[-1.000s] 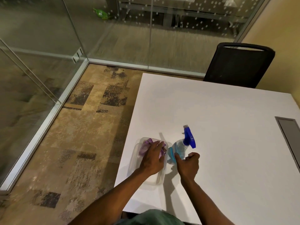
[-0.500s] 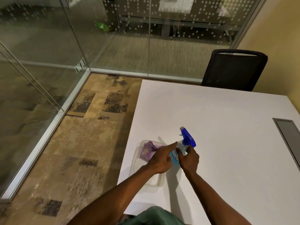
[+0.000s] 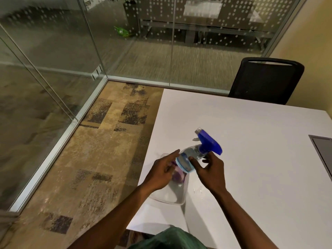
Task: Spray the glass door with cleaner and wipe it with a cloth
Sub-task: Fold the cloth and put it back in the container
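My right hand grips a clear spray bottle with a blue trigger head. The bottle is lifted off the white table and tilted, its blue base toward my left hand. My left hand is open beside that base, fingers spread, hovering over a clear plastic container. A purple cloth lies in the container, partly hidden by my hands and the bottle. The glass door stands to the left, beyond the patterned carpet.
A black chair stands at the table's far side. Glass walls with dotted film close the room ahead. A grey cable hatch sits in the table at the right edge. Carpet floor lies between table and door.
My right hand has picked the spray bottle up off the table and tilted it. My left hand has left the cloth and moved to the bottle's base.
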### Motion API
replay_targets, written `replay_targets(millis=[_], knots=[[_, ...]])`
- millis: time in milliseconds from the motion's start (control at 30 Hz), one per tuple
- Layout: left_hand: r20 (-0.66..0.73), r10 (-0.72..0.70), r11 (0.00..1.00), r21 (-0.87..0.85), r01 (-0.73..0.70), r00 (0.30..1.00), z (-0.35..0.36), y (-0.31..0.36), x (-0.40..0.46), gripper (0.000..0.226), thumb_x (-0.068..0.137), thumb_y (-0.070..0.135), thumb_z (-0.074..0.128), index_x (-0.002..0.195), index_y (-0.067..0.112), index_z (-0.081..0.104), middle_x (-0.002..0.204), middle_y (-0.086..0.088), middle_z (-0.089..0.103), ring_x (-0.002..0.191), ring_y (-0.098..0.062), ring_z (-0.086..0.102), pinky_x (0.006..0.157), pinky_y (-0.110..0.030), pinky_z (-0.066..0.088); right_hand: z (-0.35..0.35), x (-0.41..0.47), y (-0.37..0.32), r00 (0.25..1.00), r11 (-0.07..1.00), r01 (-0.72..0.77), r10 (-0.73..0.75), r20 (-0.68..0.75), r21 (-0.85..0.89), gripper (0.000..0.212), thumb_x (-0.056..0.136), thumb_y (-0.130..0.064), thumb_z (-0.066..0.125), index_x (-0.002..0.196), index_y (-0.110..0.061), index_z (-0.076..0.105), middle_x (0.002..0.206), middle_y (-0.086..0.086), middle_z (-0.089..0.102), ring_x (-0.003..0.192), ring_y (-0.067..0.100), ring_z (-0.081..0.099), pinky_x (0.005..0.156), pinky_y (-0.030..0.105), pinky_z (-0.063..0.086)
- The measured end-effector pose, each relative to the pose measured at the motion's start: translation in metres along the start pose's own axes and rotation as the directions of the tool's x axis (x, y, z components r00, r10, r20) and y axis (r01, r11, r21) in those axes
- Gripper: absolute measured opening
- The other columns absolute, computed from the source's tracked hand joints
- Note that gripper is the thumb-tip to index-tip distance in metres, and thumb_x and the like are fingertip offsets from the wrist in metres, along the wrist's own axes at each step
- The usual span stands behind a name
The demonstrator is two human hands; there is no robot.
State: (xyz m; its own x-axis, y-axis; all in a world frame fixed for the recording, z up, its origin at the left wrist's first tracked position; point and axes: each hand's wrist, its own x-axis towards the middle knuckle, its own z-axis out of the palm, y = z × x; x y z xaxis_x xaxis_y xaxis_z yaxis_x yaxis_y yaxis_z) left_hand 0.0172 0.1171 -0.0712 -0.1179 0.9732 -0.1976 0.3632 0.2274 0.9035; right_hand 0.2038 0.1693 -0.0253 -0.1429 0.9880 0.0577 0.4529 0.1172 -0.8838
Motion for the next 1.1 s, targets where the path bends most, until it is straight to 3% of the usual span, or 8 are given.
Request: replay_targets(millis=[233, 400, 600, 700, 800, 1100], knots=[[-0.124, -0.082, 0.995, -0.065, 0.074, 0.989, -0.005, -0.041, -0.03, 0.064, 0.096, -0.005, 0.056, 0.128, 0.05, 0.055, 0.134, 0.014, 0.063, 0.114, 0.002, 0.064, 0.083, -0.008, 0.053, 0.048, -0.017, 0.03, 0.979, 0.998, 0.014, -0.001, 0.203, -0.063, 0.025, 0.084, -0.033, 0.082, 0.1, -0.021, 0.067, 0.09, 0.0, 0.074, 0.081, 0.015, 0.069, 0.073, 0.033, 0.058], [-0.123, -0.174, 0.985, -0.015, 0.173, 0.977, -0.001, -0.07, -0.04, 0.054, 0.096, -0.002, 0.058, 0.134, 0.036, 0.057, 0.141, 0.002, 0.061, 0.114, -0.013, 0.067, 0.095, -0.019, 0.057, 0.076, -0.026, 0.055, 0.947, 0.992, 0.062, -0.023, 0.321, -0.114, 0.04, 0.084, -0.038, 0.08, 0.116, -0.017, 0.068, 0.099, -0.012, 0.07, 0.085, 0.004, 0.065, 0.075, 0.014, 0.05], [-0.125, -0.247, 0.965, 0.063, 0.256, 0.961, 0.006, -0.081, -0.045, 0.054, 0.097, 0.003, 0.058, 0.144, 0.028, 0.052, 0.144, 0.002, 0.058, 0.11, -0.013, 0.064, 0.097, -0.02, 0.052, 0.093, -0.032, 0.07, 0.917, 0.982, 0.096, -0.024, 0.399, -0.16, 0.045, 0.088, -0.036, 0.078, 0.126, -0.016, 0.065, 0.114, -0.005, 0.072, 0.099, 0.008, 0.065, 0.09, 0.027, 0.055], [-0.127, -0.262, 0.959, 0.078, 0.273, 0.957, 0.006, -0.081, -0.045, 0.055, 0.098, 0.004, 0.058, 0.147, 0.028, 0.049, 0.147, 0.002, 0.057, 0.122, -0.019, 0.064, 0.1, -0.021, 0.051, 0.098, -0.03, 0.071, 0.909, 0.979, 0.104, -0.023, 0.416, -0.173, 0.045, 0.09, -0.035, 0.075, 0.127, -0.013, 0.064, 0.115, -0.006, 0.071, 0.1, 0.008, 0.062, 0.09, 0.017, 0.052], [-0.131, -0.267, 0.958, 0.075, 0.278, 0.955, 0.005, -0.081, -0.045, 0.055, 0.098, 0.005, 0.058, 0.148, 0.027, 0.047, 0.147, 0.001, 0.056, 0.123, -0.02, 0.064, 0.097, -0.019, 0.05, 0.1, -0.027, 0.067, 0.899, 0.974, 0.095, 0.006, 0.438, -0.207, 0.041, 0.091, -0.032, 0.075, 0.125, -0.012, 0.064, 0.111, -0.004, 0.07, 0.095, 0.007, 0.059, 0.08, 0.004, 0.038], [-0.137, -0.265, 0.958, 0.076, 0.277, 0.954, 0.005, -0.087, -0.046, 0.055, 0.096, 0.002, 0.059, 0.144, 0.027, 0.05, 0.144, -0.001, 0.058, 0.113, -0.017, 0.065, 0.097, -0.024, 0.054, 0.102, -0.027, 0.07, 0.876, 0.972, 0.117, -0.004, 0.483, -0.203, 0.041, 0.091, -0.033, 0.075, 0.125, -0.013, 0.066, 0.115, 0.001, 0.074, 0.098, 0.009, 0.063, 0.083, 0.003, 0.04]])
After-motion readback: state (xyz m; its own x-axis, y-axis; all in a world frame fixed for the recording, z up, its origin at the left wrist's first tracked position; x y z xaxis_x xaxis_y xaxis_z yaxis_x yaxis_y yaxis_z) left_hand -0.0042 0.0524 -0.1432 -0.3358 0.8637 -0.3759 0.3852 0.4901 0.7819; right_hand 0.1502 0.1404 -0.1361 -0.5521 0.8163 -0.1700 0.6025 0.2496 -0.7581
